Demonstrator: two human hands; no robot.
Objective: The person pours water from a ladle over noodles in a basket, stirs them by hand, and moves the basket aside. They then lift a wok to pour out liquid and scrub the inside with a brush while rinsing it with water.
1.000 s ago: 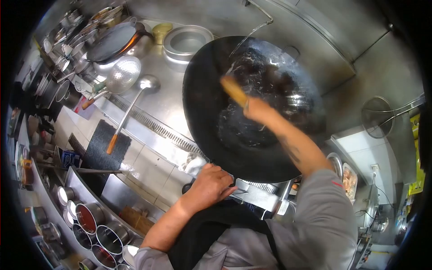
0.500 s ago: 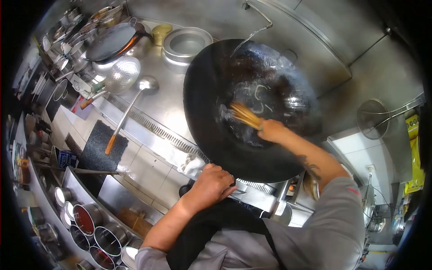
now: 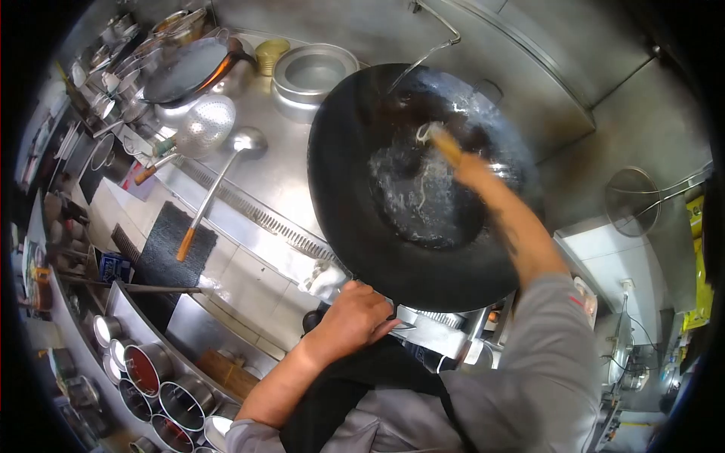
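A large black wok [image 3: 343,151] fills the centre, with water and foam in its bowl. My right hand [image 3: 472,170] is closed around a bamboo wok brush [image 3: 447,147], whose blurred bristle end touches the wok's wet inner surface toward the far side. A pale curl of foam lies beside that end. At the stove's front edge, by the near rim of the wok, my left hand [image 3: 359,313] is closed. A dark piece shows by its fingers, but I cannot make out what they grip.
A curved water tap [image 3: 453,36] reaches over the wok's far rim. Left of the wok are a ladle [image 3: 248,140], a perforated skimmer [image 3: 208,124] and a metal pot [image 3: 316,72]. A white cloth [image 3: 323,278] lies near my left hand; a wire strainer [image 3: 633,200] hangs right.
My right hand has swept the brush away from me and to the right across the wok. The foam on the water has shifted. My left hand stays in the same spot.
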